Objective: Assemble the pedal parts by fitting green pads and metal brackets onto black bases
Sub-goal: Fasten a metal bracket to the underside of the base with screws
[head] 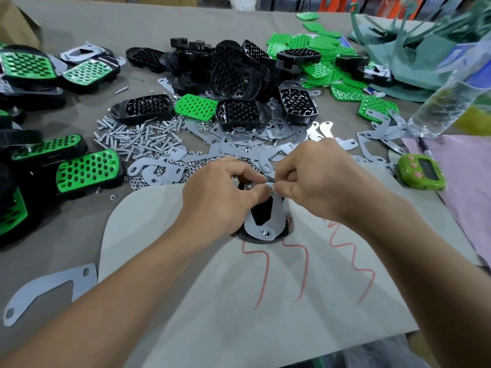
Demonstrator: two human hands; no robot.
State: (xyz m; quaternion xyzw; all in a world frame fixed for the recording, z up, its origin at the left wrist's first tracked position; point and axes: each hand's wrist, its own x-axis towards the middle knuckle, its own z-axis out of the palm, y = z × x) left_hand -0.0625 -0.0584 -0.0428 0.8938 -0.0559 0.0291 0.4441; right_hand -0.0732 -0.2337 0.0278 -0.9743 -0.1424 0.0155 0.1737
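Head view, looking down on a work table [69, 251]. Both hands meet at the centre over one black base [259, 215], which lies on a white sheet [212, 301] marked with red scribbles. A metal bracket [276, 221] lies on the base, and a screw [265, 232] shows through its near end. The left hand [220, 195] curls round the base's left side and grips it, thumb towards the far end. The right hand [318, 179] pinches thumb and forefinger together at the bracket's far tip. Whether a nut or screw sits between them is hidden.

The step in hand looks to be fastening the bracket's far end to the base. The next move likely calls for a steady hold on the base while the small fastener is seated and turned. No green pad shows on this base from this side.

Behind the hands is a heap of bare bases [236, 75], with loose pads [316, 43] at far right. Spare brackets [268, 139], screws [125, 140] and nuts [148, 179] are scattered just beyond the hands. Finished pedals [87, 170] lie at left. A green timer [421, 173] and a plastic bottle [449, 94] are at right. A lone bracket [53, 285] lies beside the left forearm. Nothing blocks the hands, though the fingers hide the joint.
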